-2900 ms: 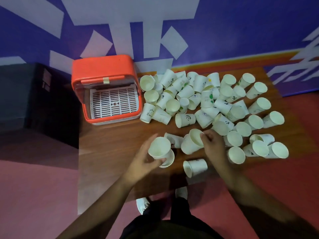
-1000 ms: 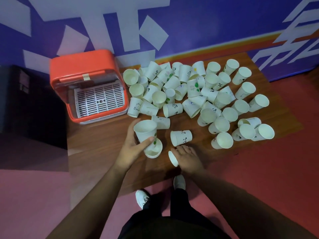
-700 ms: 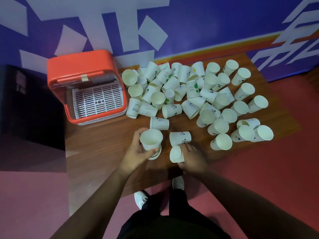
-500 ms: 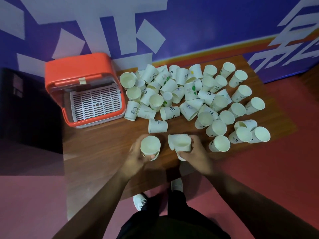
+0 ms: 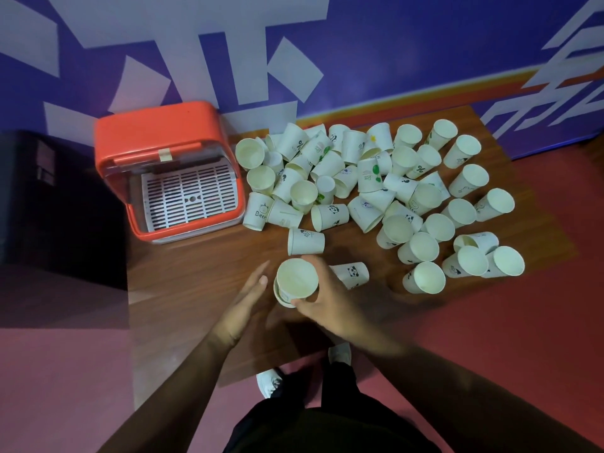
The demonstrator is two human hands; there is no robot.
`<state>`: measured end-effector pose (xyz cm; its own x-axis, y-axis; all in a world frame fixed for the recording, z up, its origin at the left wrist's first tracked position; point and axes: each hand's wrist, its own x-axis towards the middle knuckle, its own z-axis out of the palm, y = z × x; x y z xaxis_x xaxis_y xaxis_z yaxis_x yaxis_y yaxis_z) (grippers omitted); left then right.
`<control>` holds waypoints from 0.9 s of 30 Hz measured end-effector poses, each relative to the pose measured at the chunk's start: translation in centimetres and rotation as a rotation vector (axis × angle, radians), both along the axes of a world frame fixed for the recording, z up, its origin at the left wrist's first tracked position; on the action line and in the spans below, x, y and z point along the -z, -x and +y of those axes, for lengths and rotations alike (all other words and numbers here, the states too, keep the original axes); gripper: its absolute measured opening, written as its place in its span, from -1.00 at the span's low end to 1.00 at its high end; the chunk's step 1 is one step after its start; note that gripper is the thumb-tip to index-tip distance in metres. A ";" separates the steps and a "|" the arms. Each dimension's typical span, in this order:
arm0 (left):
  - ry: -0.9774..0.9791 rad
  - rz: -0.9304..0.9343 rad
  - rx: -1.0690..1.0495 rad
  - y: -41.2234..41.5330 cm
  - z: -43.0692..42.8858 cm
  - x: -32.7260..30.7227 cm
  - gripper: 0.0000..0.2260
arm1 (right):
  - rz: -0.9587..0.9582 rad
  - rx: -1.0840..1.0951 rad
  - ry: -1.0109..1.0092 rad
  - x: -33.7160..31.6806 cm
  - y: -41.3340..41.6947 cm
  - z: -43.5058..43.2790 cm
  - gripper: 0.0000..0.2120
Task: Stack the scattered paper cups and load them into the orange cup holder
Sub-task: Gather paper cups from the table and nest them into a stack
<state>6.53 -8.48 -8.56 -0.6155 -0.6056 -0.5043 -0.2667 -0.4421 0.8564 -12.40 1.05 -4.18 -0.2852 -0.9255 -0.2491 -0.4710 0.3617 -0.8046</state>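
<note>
My right hand [image 5: 327, 299] curls around the short stack of white paper cups [image 5: 296, 281], now one cup taller, my left hand [image 5: 250, 297] lies open just beside it, and the boxy orange plastic cup holder [image 5: 157, 132] behind stays unloaded.

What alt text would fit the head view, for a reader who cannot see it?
A person's right hand holds a short stack of paper cups over a wooden table, the left hand open beside it. Many loose cups lie scattered beyond, and an orange cup holder stands open at the left.
</note>
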 end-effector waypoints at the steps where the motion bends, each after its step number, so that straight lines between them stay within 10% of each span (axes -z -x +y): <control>1: 0.001 0.005 -0.006 0.2 0.1 -0.2 -0.43 | 0.096 -0.040 0.023 0.6 -0.2 -0.1 -0.26; 16: 0.169 -0.204 -0.035 3.4 -1.7 0.0 -0.60 | 0.404 -0.207 -0.296 4.2 7.7 2.1 -0.11; 27: 0.871 -0.501 0.438 10.8 -9.0 2.5 -0.29 | 0.815 -0.344 -0.163 8.9 8.4 0.6 -0.38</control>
<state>-4.28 -17.52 -11.10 -0.7093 -0.6542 -0.2625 -0.6579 0.4807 0.5798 -20.76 1.66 -13.09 -0.1442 -0.9634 -0.2261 -0.9766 0.1754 -0.1243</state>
